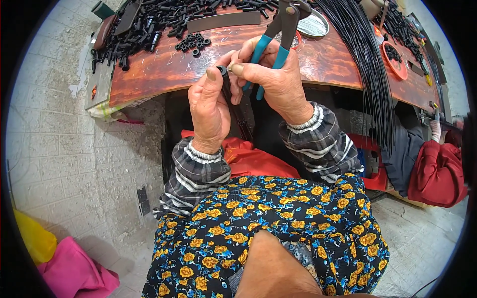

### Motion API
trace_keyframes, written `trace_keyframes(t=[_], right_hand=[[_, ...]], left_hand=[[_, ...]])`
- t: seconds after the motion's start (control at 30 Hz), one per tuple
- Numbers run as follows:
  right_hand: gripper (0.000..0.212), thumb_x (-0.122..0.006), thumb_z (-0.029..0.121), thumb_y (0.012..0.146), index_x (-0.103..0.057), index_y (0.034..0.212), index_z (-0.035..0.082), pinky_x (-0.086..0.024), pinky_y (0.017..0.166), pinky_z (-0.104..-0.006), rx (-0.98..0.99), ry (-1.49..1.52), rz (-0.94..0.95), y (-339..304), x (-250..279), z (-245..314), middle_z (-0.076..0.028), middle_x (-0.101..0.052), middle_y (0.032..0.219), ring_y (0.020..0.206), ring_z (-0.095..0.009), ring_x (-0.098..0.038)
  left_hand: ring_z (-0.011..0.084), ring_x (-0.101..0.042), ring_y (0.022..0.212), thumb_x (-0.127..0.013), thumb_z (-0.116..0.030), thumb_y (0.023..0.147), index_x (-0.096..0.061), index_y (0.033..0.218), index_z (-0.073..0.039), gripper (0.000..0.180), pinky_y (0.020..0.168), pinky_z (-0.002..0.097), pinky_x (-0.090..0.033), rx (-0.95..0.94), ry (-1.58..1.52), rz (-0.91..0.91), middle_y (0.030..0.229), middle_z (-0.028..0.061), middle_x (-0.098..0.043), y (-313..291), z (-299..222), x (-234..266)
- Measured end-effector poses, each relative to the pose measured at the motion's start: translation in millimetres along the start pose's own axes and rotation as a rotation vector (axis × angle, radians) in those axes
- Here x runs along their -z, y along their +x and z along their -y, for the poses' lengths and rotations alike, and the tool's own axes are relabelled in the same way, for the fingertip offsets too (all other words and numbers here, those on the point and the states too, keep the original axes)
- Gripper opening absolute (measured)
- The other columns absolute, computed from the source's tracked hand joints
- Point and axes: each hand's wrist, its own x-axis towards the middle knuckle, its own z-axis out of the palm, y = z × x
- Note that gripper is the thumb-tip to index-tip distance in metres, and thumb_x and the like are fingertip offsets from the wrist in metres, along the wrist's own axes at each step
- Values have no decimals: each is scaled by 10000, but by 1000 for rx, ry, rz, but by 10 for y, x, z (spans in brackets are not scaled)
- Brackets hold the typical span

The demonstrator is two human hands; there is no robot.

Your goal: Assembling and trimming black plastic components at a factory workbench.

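My left hand [207, 107] is closed around a slim black tube [222, 72], its thumb beside the open ring-shaped upper end. The shaft runs down below the table edge toward my lap. My right hand [280, 82] holds slip-joint pliers [287, 22] with teal grips, jaws pointing up and away. Its thumb and index finger also pinch at the tube's upper end; whatever small piece is between them is mostly hidden. Both hands meet over the near edge of the reddish wooden table [149, 79].
Black plastic parts [149, 35] lie heaped along the table's far left, with small black rings [193, 42] nearer. A round tray [314, 24] holds thin pins. Long black rods [355, 59] hang over the right edge. An orange dish [394, 59] and a red-sleeved person [437, 169] are at right.
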Motion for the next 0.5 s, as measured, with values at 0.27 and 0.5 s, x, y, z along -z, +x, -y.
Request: trace_keyframes(t=[0.27, 0.5], right_hand=[[123, -646, -44, 811, -566, 904, -35, -544, 574, -270, 24, -14, 26, -40, 14, -13, -124, -632, 831, 644, -153, -630], [163, -663, -62, 791, -562, 917, -44, -530, 628, -260, 291, -371, 169, -21, 129, 47, -162, -639, 922, 727, -147, -624]], left_hand=[[74, -444, 635, -528, -452, 945, -541, 1241, 59, 591, 557, 205, -330, -1, 43, 26, 747, -4, -535, 7, 23, -10], [52, -390, 549, -541, -474, 929, -455, 1321, 61, 668, 496, 196, -279, 24, -45, 192, 715, -16, -519, 9, 29, 43]])
